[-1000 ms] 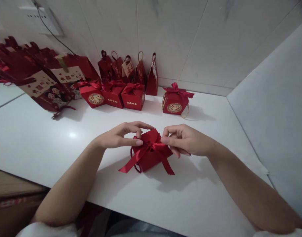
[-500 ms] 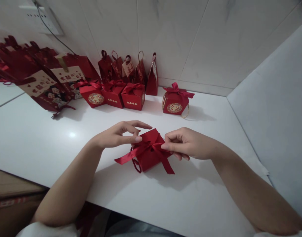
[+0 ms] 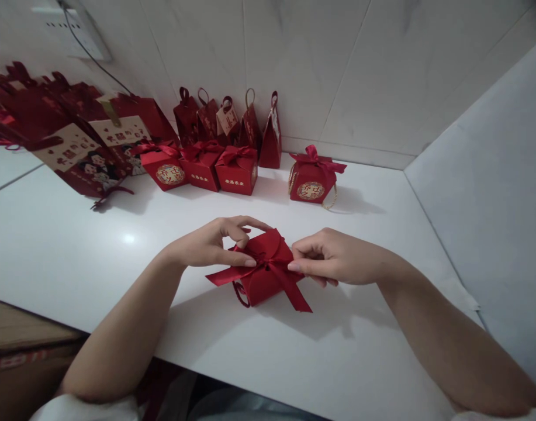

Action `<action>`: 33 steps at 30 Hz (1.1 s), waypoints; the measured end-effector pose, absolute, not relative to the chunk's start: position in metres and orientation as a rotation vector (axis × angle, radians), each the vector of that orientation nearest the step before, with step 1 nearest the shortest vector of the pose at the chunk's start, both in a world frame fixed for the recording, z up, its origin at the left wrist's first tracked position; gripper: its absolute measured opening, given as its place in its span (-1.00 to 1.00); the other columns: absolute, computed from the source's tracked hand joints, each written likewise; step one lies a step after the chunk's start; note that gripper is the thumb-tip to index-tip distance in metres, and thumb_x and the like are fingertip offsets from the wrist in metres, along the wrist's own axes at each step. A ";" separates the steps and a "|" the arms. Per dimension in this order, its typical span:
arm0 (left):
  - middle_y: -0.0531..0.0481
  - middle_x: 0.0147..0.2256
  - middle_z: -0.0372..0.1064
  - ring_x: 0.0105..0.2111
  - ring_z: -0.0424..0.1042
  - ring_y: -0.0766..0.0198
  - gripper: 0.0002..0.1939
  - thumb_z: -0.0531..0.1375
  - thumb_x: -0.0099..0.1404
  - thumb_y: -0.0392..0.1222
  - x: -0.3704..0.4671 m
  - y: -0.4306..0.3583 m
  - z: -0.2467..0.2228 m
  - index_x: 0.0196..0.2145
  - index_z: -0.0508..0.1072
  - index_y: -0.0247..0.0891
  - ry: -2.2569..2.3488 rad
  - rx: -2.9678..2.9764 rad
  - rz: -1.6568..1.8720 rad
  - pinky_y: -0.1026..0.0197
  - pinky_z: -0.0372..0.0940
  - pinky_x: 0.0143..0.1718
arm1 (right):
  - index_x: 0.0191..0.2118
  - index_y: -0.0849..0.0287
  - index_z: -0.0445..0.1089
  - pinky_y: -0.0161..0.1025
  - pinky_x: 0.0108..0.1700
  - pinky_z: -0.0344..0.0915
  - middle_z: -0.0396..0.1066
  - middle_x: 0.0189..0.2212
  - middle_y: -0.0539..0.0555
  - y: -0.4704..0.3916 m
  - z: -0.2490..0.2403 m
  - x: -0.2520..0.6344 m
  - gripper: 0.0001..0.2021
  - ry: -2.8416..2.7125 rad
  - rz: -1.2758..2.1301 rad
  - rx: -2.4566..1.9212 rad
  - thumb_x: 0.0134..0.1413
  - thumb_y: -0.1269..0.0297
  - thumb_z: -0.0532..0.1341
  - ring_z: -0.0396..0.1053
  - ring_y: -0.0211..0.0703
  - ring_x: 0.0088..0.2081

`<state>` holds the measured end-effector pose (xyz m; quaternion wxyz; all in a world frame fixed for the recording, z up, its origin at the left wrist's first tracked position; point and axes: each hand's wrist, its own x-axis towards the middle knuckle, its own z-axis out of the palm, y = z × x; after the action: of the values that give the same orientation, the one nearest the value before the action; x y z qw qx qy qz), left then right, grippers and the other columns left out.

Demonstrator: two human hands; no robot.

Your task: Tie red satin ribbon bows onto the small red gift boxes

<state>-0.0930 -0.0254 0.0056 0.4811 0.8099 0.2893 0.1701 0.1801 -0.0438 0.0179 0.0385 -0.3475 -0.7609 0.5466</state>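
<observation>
A small red gift box (image 3: 264, 287) sits on the white table, with a red satin ribbon (image 3: 289, 286) tied in a bow over its top. My left hand (image 3: 219, 242) is at the bow's left side, thumb and index finger closed on the ribbon close to the knot. Its other fingers reach over the box's far edge. On the right, my right hand (image 3: 333, 255) pinches the bow's right loop between thumb and curled fingers. Both ribbon tails lie loose toward me. A dark red cord handle (image 3: 241, 294) hangs at the box's left side.
Behind the box, a finished red box with a bow (image 3: 312, 184) stands alone. Several similar boxes (image 3: 236, 175) and peaked boxes with loops (image 3: 272, 140) line the wall. Larger red gift bags (image 3: 81, 155) stand at left. A cardboard box (image 3: 26, 345) is below the table's left edge.
My left thumb has moved slightly right and down, closer to the knot. The bow looks drawn in tighter, and my right hand has shifted only a little.
</observation>
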 end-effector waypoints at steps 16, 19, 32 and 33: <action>-0.10 0.23 0.22 -0.37 0.40 0.32 -0.57 0.25 0.23 -0.20 -0.094 -0.029 0.015 -0.71 0.25 -0.38 0.729 1.782 0.226 0.15 0.29 -0.22 | -0.50 0.15 0.21 -0.33 -0.46 0.01 0.10 -0.59 -0.12 -0.039 0.014 0.181 -0.72 -2.724 1.325 -0.584 0.27 0.28 0.08 0.01 -0.36 -0.56; -0.09 0.25 0.20 -0.37 0.40 0.33 -0.55 0.25 0.23 -0.21 -0.095 -0.028 0.017 -0.72 0.22 -0.39 0.707 1.783 0.183 0.16 0.28 -0.22 | -0.50 0.17 0.22 -0.34 -0.45 0.03 0.12 -0.58 -0.11 -0.037 0.015 0.180 -0.73 -2.753 1.314 -0.559 0.26 0.29 0.08 0.03 -0.37 -0.55; -0.04 0.02 0.47 0.05 0.39 0.11 -0.47 0.13 0.38 -0.01 -0.082 -0.038 0.013 -0.70 0.30 -0.31 0.854 2.092 0.295 -0.11 -0.30 0.35 | -0.48 0.15 0.22 -0.38 -0.49 0.09 0.32 -0.63 -0.13 -0.041 0.030 0.186 -0.72 -2.760 1.455 -0.863 0.26 0.23 0.11 0.23 -0.39 -0.59; -0.04 0.01 0.47 0.03 0.40 0.11 -0.48 0.16 0.35 0.01 -0.078 -0.041 0.013 -0.69 0.29 -0.31 0.890 2.109 0.344 -0.11 -0.29 0.35 | -0.48 0.15 0.22 -0.38 -0.48 0.11 0.36 -0.61 -0.11 -0.041 0.032 0.187 -0.71 -2.745 1.469 -0.912 0.27 0.19 0.10 0.26 -0.38 -0.58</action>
<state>-0.0784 -0.0406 0.0133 0.4018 0.8344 0.3519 0.1362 0.1868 -0.0413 0.0322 -0.0512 -0.2807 -0.8450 0.4522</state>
